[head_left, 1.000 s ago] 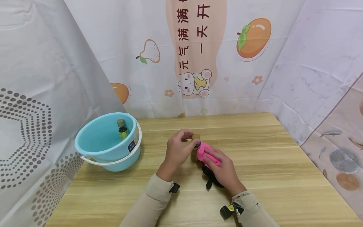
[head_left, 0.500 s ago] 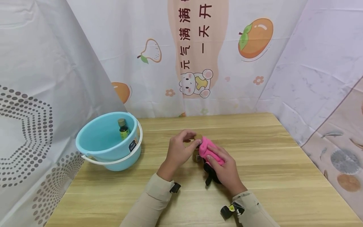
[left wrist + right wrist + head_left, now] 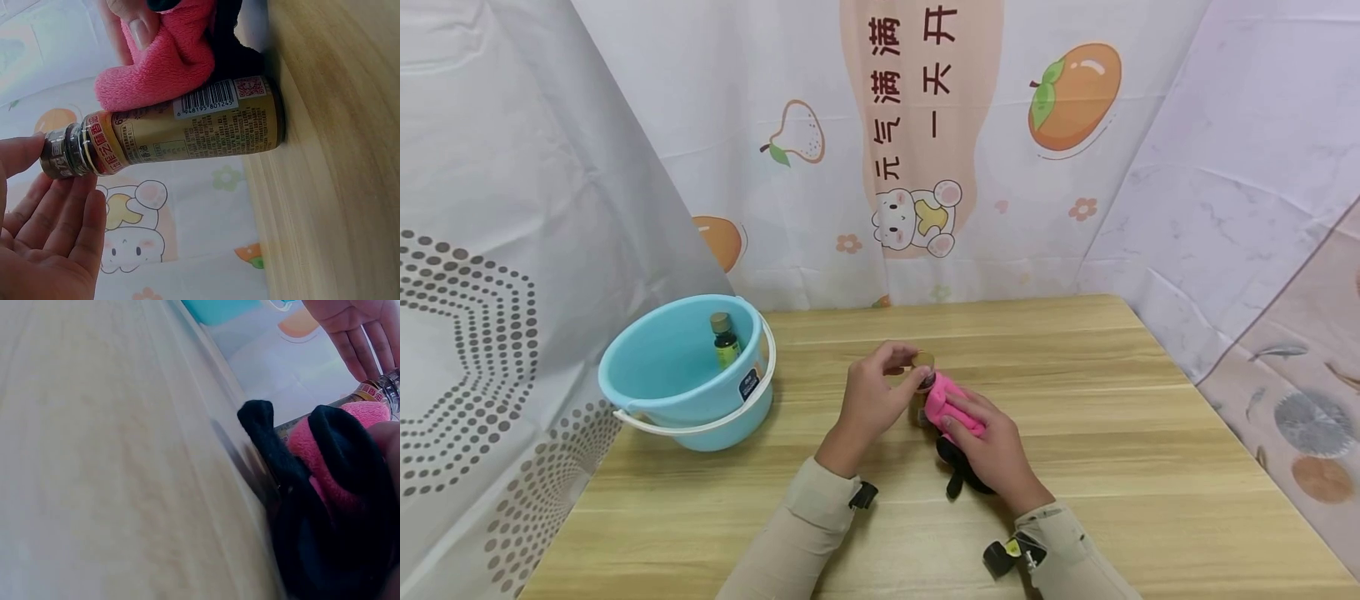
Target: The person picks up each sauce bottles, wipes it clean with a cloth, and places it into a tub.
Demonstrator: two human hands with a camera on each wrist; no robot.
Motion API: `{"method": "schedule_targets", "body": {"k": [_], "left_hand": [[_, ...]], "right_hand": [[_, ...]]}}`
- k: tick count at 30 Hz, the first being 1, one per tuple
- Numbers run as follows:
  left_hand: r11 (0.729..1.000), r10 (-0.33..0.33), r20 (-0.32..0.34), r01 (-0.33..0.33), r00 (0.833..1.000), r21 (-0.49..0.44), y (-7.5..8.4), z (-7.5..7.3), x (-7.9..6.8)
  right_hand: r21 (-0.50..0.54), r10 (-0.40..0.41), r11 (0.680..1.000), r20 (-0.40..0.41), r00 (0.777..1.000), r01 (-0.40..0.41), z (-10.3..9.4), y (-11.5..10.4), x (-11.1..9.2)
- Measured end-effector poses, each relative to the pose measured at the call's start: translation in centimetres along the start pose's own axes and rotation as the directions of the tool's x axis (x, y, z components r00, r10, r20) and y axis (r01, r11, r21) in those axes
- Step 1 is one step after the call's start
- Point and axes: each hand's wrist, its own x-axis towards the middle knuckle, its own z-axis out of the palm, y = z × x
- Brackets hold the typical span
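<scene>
A glass bottle (image 3: pixel 206 131) with a gold label and barcode stands upright on the table. In the left wrist view, my left hand (image 3: pixel 56 231) pinches its brown cap (image 3: pixel 56 153) between thumb and fingers. My right hand (image 3: pixel 992 446) grips a folded pink cloth (image 3: pixel 946 402) against the bottle's side, just below the neck. Black fabric (image 3: pixel 331 531) hangs with the pink cloth under the right hand, down close to the tabletop. From the head, the hands and cloth cover much of the bottle.
A light blue bucket (image 3: pixel 658 408) with a white handle stands at the table's left. Inside it is a small dark bottle (image 3: pixel 726 343) with a yellow-green label. Printed curtains (image 3: pixel 820 225) rise behind the wooden table (image 3: pixel 1120 450).
The pink cloth and right hand shift slightly up and right, then back down along the bottle. My left hand stays on the cap throughout.
</scene>
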Motion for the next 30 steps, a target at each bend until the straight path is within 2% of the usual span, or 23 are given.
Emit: {"method": "schedule_targets", "body": {"k": [12, 21, 27, 30], "left_hand": [[1.000, -0.012, 0.008, 0.012, 1.000, -0.013, -0.07, -0.18, 0.08], [0.994, 0.019, -0.073, -0.011, 0.997, 0.109, -0.14, 0.15, 0.00], [0.993, -0.010, -0.081, 0.019, 0.997, 0.113, 0.12, 0.08, 0.01], [0.994, -0.005, -0.070, 0.012, 0.998, 0.107, 0.11, 0.03, 0.03]], "right_hand": [[-0.065, 0.096, 0.994, 0.052, 0.994, -0.093, -0.19, 0.04, 0.18], [-0.094, 0.063, 0.994, 0.060, 0.996, -0.058, -0.03, -0.15, 0.21], [-0.077, 0.036, 0.996, 0.045, 0.998, -0.033, -0.04, -0.22, 0.12], [-0.052, 0.020, 0.998, 0.026, 0.999, -0.018, -0.06, -0.25, -0.01]]}}
